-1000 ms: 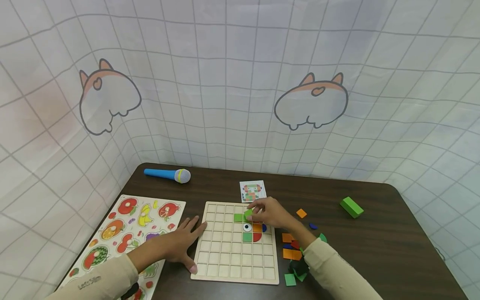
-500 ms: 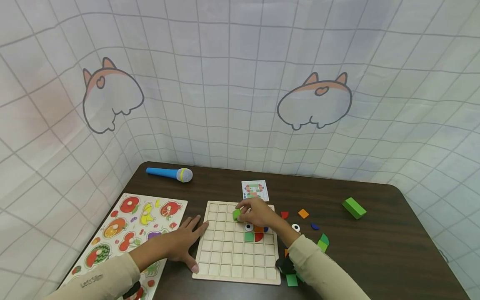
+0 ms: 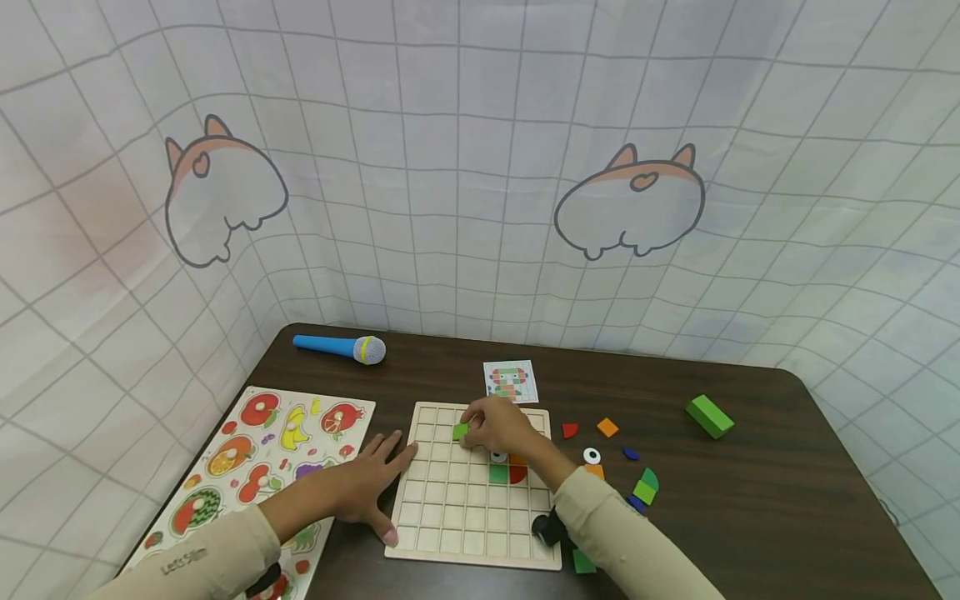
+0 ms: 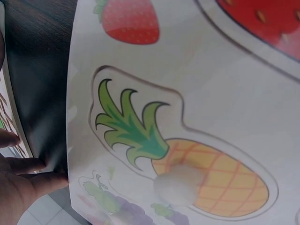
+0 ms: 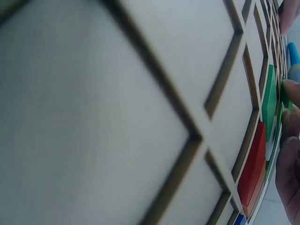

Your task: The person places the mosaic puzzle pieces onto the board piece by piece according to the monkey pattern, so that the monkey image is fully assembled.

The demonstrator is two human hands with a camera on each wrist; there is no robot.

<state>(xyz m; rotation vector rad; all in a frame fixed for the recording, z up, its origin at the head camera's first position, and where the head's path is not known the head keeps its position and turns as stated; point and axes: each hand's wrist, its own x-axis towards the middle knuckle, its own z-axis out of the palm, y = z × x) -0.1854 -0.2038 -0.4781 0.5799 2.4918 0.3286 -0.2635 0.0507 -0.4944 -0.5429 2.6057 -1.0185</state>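
Note:
A wooden grid board (image 3: 453,518) lies in front of me, with a dark green square tile (image 3: 498,474), a red quarter-round tile (image 3: 517,474) and an eye tile (image 3: 498,457) in its cells. Between thumb and fingers, my right hand (image 3: 501,429) pinches a light green square tile (image 3: 460,432) over a cell in the board's upper rows. The right wrist view also shows this tile (image 5: 285,96) at the fingertips. My left hand (image 3: 367,486) is spread along the board's left edge, thumb at the lower corner. The right hand hides part of the placed tiles.
Beyond the board lies a pattern card (image 3: 512,380). Loose tiles, among them an orange square (image 3: 607,427), scatter to the right, partly under my sleeve. A fruit puzzle board (image 3: 232,433) lies left, a toy microphone (image 3: 339,347) behind it. A green block (image 3: 708,417) sits far right.
My right hand has moved left across the board's upper rows with the light green tile and lowered it toward a cell. The left hand keeps its place.

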